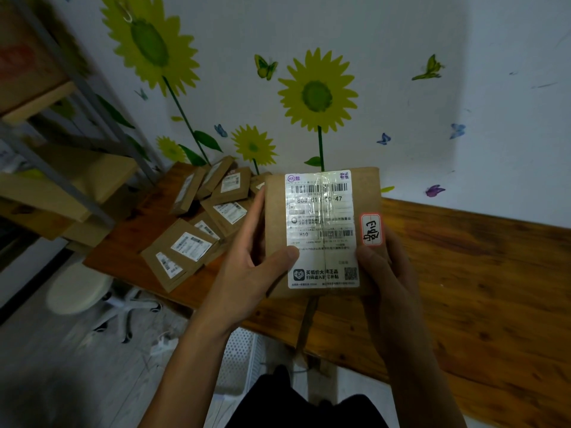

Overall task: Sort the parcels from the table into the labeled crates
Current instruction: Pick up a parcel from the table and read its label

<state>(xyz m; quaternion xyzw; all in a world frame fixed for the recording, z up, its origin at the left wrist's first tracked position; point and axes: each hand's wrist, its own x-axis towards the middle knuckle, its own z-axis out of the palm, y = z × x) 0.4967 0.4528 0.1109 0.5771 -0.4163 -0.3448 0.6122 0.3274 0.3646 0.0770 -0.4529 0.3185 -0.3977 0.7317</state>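
I have the parcel (pixel 321 233) lifted off the table (pixel 463 273), label side up toward me so I can read the small red-edged tag (pixel 370 229) at its right edge before choosing a crate. My left hand (pixel 247 267) grips its left side, thumb pressed across the label; my right hand (pixel 386 273) clasps the right side, fingers curled behind it. The unsorted parcels (pixel 200 223) lie heaped at the table's far left. A white crate (pixel 241 359) sits on the floor below, near me.

A long brown wooden bench (pixel 463 273) runs along the wall, a heap of flat brown cardboard parcels (pixel 204 223) with white labels piled at its far left end.
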